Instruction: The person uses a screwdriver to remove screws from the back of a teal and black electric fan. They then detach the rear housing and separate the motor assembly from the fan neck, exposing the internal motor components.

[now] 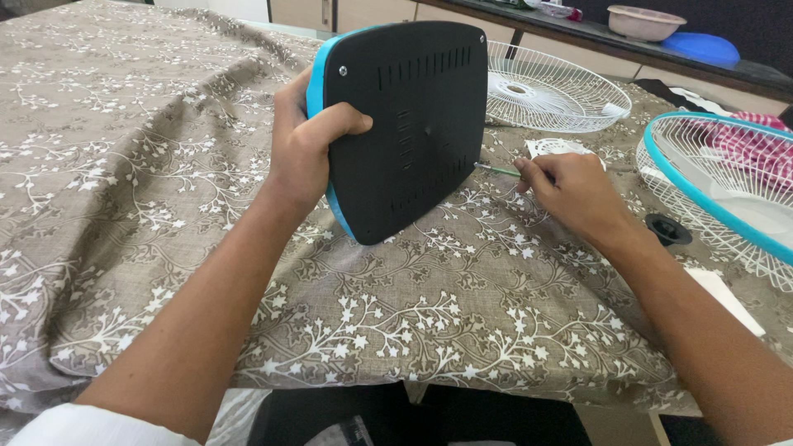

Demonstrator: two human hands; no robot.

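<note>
Fan base [413, 124] propped on edge on the desk [165, 165], clamped firm in left grip [306, 149]. Right grip [570, 190] pinched tight round a screwdriver [500, 170], tip touching base edge. White grille [553, 91] beyond right grip, blue-rimmed grille [727, 190] outside it.

Screwdriver [499, 170] handle hidden inside right hand [574, 192], blue-rimmed fan guard [727, 194] cut off at right edge, fan base [409, 124] front side unseen
</note>
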